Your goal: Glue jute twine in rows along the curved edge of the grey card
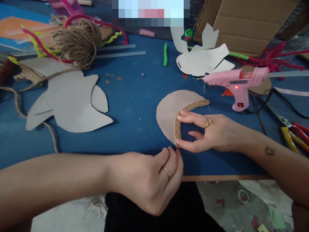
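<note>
A grey cardboard crescent (166, 111) lies on the blue table, with rows of jute twine (178, 129) along its inner curve. My right hand (207, 132) presses fingertips on these rows; its fingers are spread apart, gripping nothing between them. At the crescent's lower tip, my left hand (154, 177) is closed in a pinch on the lower end of the twine. Its fingertips are partly hidden. Right of the crescent lies a pink glue gun (236, 85) with a lit red light, its nozzle pointing left.
A ball of twine (77, 43) sits at the back left, its strand trailing over grey card cutouts (72, 103). A white card cutout (200, 61), a green pipe cleaner (165, 54) and a cardboard box (241, 25) are farther back. Pliers (293, 129) and a cable lie right.
</note>
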Demonstrator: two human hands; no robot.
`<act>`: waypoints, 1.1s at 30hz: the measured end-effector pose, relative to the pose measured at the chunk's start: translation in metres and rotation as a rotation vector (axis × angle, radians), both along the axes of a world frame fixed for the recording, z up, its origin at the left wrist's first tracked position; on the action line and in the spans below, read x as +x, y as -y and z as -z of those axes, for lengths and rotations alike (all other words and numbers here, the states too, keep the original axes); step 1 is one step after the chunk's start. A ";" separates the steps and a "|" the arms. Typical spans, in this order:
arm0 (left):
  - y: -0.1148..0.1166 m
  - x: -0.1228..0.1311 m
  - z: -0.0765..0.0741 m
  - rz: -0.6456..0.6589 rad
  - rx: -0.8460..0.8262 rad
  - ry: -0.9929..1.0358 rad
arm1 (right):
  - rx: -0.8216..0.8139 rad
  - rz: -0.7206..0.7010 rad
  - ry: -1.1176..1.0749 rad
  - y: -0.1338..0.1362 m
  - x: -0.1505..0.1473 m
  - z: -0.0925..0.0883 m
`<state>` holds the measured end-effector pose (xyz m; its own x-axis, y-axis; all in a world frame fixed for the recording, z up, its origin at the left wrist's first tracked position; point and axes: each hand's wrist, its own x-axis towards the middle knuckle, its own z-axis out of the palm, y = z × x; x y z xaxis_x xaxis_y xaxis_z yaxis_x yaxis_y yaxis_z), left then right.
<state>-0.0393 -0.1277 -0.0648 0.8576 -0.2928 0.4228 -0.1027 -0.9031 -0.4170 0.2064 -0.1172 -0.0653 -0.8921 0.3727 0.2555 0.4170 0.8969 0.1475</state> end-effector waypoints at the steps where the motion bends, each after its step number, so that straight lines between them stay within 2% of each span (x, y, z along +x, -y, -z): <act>1: 0.000 0.000 0.000 0.002 -0.002 -0.003 | -0.006 0.003 0.000 0.000 0.000 0.000; 10: 0.000 0.001 0.001 -0.004 -0.078 0.020 | -0.007 0.009 -0.004 0.001 0.002 0.002; 23: 0.000 0.002 0.001 0.007 -0.082 0.039 | -0.121 -0.021 -0.024 0.000 0.004 0.000; 33: -0.003 0.005 -0.008 0.005 -0.098 -0.016 | -0.139 -0.013 -0.003 0.002 0.005 0.002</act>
